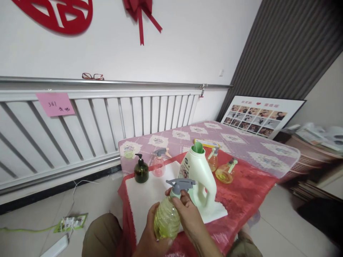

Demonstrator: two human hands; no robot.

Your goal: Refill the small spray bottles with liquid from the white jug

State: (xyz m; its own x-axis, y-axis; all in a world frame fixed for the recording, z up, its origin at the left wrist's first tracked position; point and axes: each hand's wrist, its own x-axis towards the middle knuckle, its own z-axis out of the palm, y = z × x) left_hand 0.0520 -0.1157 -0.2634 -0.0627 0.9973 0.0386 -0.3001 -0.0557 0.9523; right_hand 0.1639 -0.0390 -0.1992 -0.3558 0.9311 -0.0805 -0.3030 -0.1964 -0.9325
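Observation:
A clear spray bottle [168, 217] with yellow-green liquid stands tilted slightly between my hands. My left hand [152, 232] wraps round its body from the left. At its neck, just under the grey spray head [182, 185], the fingers of my right hand [189, 212] are closed. Right behind it rises a large pale-green detergent jug [202, 169], uncapped, with a green inner spout [197, 147] at its mouth. A dark green pump bottle [141, 170] and a pink spray bottle [158, 165] stand farther left on white paper [144, 200].
Two amber spray bottles, one upright [213, 160] and one rounder [225, 173], stand right of the jug on red plastic sheeting [241, 185]. A yellow box [206, 143] lies behind. A radiator [107, 114] lines the wall; a power strip [71, 223] lies on the floor.

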